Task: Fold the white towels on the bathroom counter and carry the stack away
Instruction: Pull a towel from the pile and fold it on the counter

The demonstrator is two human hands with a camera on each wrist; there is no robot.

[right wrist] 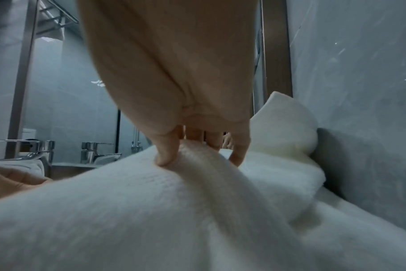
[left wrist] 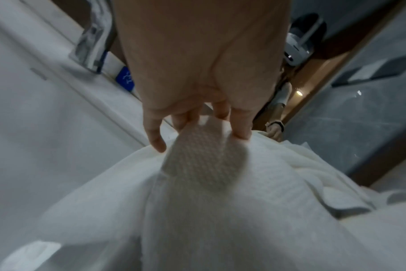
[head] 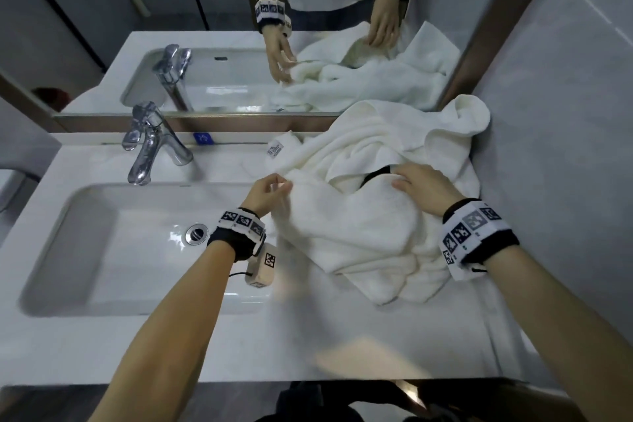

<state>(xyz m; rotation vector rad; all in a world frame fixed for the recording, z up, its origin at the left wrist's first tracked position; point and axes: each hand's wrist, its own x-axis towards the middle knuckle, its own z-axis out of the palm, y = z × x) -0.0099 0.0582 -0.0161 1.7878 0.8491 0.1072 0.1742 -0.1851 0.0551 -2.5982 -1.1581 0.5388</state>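
A heap of crumpled white towels lies on the right part of the bathroom counter, against the right wall. My left hand pinches the top towel's left edge, lifted off the pile beside the sink. The left wrist view shows that edge of the top towel bunched between thumb and fingers of my left hand. My right hand grips a fold of the same towel near the pile's middle. In the right wrist view my right hand has a ridge of the towel caught between thumb and fingers.
A white sink with a chrome faucet fills the counter's left half. A mirror runs along the back; a grey tiled wall bounds the right side. A small blue tag sits on the back ledge.
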